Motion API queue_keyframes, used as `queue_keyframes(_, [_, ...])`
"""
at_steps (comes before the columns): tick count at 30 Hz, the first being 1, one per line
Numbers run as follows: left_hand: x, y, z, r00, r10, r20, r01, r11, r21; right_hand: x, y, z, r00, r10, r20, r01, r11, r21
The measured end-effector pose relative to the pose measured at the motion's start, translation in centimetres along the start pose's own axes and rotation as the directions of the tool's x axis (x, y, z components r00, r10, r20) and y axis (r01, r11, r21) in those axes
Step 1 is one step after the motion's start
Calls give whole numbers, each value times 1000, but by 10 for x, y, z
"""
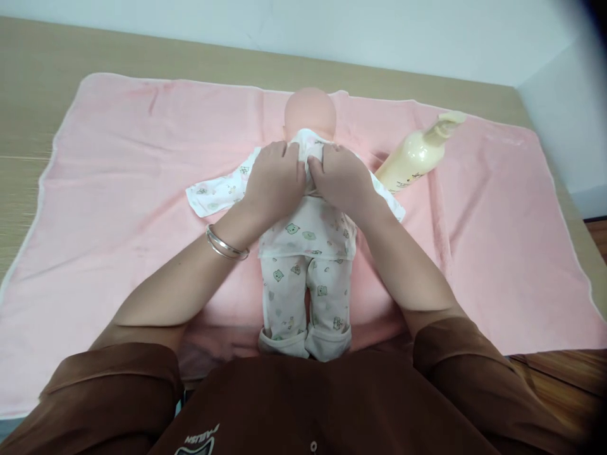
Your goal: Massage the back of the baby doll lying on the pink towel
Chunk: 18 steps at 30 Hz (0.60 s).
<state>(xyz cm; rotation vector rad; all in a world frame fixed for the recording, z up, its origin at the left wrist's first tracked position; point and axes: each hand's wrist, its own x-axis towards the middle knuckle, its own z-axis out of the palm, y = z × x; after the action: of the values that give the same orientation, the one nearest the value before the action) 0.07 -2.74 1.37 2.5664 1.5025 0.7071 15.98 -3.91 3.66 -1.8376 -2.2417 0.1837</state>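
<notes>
A baby doll (309,111) lies face down on a pink towel (118,183), head away from me, dressed in a white printed top and trousers (306,278). My left hand (275,180) rests on the doll's left shoulder, fingers curled into the cloth of the top near the neck. Beside it, my right hand (340,178) presses on the right shoulder, its fingertips also pinching the collar fabric. The two hands touch each other at the doll's upper back. A silver bangle (226,245) circles my left wrist.
A cream pump bottle (417,158) lies on its side on the towel, just right of the doll's arm. The towel covers a wooden table (28,107) that stands against a white wall. My brown sleeves fill the bottom of the view.
</notes>
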Motion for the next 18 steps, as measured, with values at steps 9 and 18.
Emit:
queue_keyframes(9, [10,-8,6,993,-117,-8,115,986,-124,-1,-2,-4,998,53,43,-52,998,-27])
queue_keyframes(18, [17,-21,18,972,-236,8,234,958,-167,-14,-18,-4,999,18,-29,-22,992,-124])
